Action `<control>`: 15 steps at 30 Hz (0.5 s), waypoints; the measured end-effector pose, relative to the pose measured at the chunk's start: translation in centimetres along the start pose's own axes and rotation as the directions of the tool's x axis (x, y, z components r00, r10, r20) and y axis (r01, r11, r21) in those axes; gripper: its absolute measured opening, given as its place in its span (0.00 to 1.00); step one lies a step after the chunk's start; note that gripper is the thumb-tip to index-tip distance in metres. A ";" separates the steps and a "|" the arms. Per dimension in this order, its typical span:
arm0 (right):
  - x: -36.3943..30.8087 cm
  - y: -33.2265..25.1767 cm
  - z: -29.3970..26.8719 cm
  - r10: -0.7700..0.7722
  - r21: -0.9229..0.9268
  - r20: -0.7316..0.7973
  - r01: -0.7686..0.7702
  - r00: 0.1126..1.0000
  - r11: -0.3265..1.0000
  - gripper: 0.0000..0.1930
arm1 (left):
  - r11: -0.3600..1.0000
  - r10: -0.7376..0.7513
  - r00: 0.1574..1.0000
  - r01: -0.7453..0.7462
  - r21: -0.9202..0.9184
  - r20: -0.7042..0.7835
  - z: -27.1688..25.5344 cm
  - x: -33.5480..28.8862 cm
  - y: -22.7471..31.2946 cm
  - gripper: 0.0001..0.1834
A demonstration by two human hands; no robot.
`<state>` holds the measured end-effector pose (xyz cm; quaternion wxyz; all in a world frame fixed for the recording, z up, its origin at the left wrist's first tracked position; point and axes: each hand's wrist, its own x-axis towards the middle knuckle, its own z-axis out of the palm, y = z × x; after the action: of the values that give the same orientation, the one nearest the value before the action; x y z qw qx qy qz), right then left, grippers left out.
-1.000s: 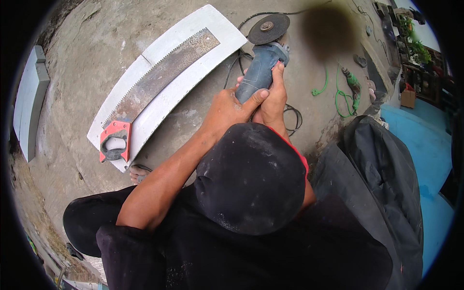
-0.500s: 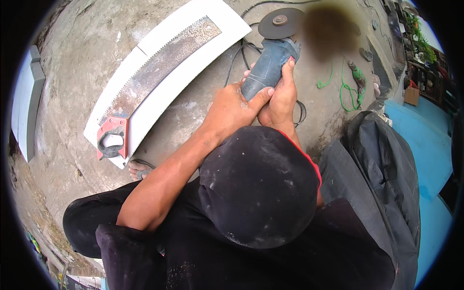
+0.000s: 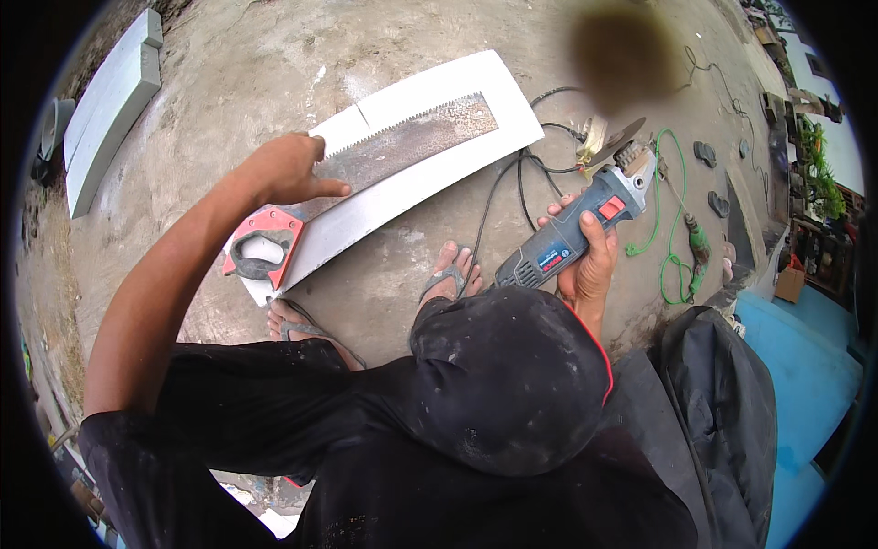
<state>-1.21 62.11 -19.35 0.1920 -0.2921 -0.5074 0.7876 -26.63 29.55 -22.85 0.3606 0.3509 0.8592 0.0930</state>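
Observation:
My right hand [image 3: 593,265] is wrapped round the body of a dark blue angle grinder [image 3: 556,240] with a red switch. The grinder's thin dark disc [image 3: 620,142] points away to the far right. Over the rusty blade of a hand saw [image 3: 412,142], my left hand [image 3: 285,169] has its thumb and fingers apart; whether it touches the blade I cannot tell. The saw's red and black handle [image 3: 265,245] lies nearer to me. Both saw and blade rest flat on a white board [image 3: 366,215], toothed edge facing away.
A green drill [image 3: 699,247] with a green cord lies on the concrete at right. Black cable [image 3: 489,203] loops beside the board. White blocks [image 3: 114,110] stand far left. Dark sheeting [image 3: 722,393] and a blue panel [image 3: 796,366] are at right. My sandalled feet [image 3: 448,273] are beside the board.
My left hand has let go of the grinder and moved left over the saw blade. The grinder, now in my right hand alone, has turned and shifted right.

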 end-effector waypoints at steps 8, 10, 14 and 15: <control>1.1 -1.2 0.2 -0.100 -0.575 -0.123 0.012 0.987 0.818 0.24 | 0.804 -0.490 0.859 0.382 -0.456 -0.144 8.5 -15.4 -11.7 0.46; 1.5 -1.4 0.8 -0.065 -0.646 -0.105 -0.018 0.992 0.763 0.23 | 0.775 -0.543 0.789 0.340 -0.532 -0.287 12.1 -15.0 -9.7 0.35; 1.5 -1.2 2.5 -0.047 -0.701 -0.074 -0.018 0.996 0.713 0.21 | 0.609 -0.680 0.705 0.388 -0.692 -0.204 14.8 -15.1 -9.0 0.16; 1.7 -0.8 2.8 -0.081 -0.705 -0.017 0.046 0.997 0.707 0.22 | 0.511 -0.715 0.689 0.398 -0.762 -0.119 15.0 -16.4 -10.0 0.14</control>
<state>-4.32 61.53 -18.16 0.1050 -0.3440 -0.7743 0.5207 -13.61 9.82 -28.72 0.2788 -0.1412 0.8827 0.3510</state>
